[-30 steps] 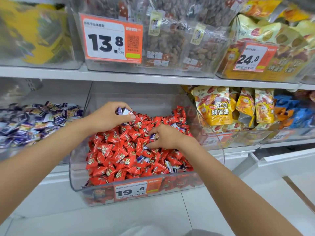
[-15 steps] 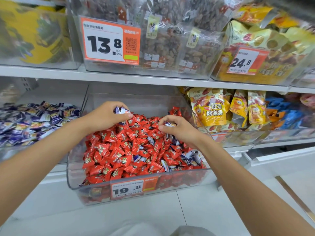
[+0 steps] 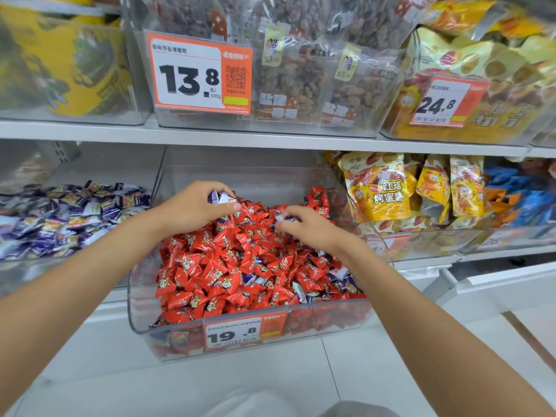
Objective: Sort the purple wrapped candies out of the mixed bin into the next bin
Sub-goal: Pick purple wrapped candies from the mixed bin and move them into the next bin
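Since a second ago my right hand [image 3: 313, 230] has lifted off the red candies [image 3: 210, 266] and drifted toward my left, its fingers pinching one purple wrapped candy [image 3: 285, 218]. My left hand [image 3: 192, 206] curls round a small clutch of purple candies [image 3: 221, 196] over the back of the mixed bin [image 3: 141, 311]. The next bin [image 3: 36, 275], just beside it on my left, holds a purple heap [image 3: 69, 212].

A shop: shelves [image 3: 270, 139] of snack bins (price tags [image 3: 198, 73]).
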Motion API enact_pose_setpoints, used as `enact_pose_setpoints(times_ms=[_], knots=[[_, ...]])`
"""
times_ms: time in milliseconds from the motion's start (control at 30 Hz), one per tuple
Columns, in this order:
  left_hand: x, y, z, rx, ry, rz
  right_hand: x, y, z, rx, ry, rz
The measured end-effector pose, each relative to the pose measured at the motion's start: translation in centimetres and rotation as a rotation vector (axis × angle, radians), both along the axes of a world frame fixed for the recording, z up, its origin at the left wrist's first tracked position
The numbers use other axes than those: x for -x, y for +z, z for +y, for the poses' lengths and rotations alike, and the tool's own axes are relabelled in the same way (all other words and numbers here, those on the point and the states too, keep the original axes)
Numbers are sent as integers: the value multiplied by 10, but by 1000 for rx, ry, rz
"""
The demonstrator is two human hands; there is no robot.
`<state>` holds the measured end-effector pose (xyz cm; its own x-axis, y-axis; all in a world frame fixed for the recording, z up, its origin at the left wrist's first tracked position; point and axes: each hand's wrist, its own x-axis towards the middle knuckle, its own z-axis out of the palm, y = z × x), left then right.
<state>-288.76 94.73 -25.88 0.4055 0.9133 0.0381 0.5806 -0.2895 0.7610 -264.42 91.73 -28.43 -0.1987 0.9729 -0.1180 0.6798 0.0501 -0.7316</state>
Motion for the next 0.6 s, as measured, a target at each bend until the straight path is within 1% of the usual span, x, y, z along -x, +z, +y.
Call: enact_pose_setpoints(times_ms=[67, 133, 267, 467, 600], knots=[[-2, 1, 0, -8, 6, -12, -8, 6, -8, -70, -16, 65], [-3, 2, 0, -8, 12, -15, -11, 11, -17, -99, 11, 100], [-2, 1, -1, -12, 3, 4, 0, 6, -24, -12, 107, 107], [-2, -2, -2, -62, -56, 21, 38, -20, -14, -14, 194, -3], [0, -5, -1, -97, -92, 76, 31, -11, -11, -55, 124, 8]])
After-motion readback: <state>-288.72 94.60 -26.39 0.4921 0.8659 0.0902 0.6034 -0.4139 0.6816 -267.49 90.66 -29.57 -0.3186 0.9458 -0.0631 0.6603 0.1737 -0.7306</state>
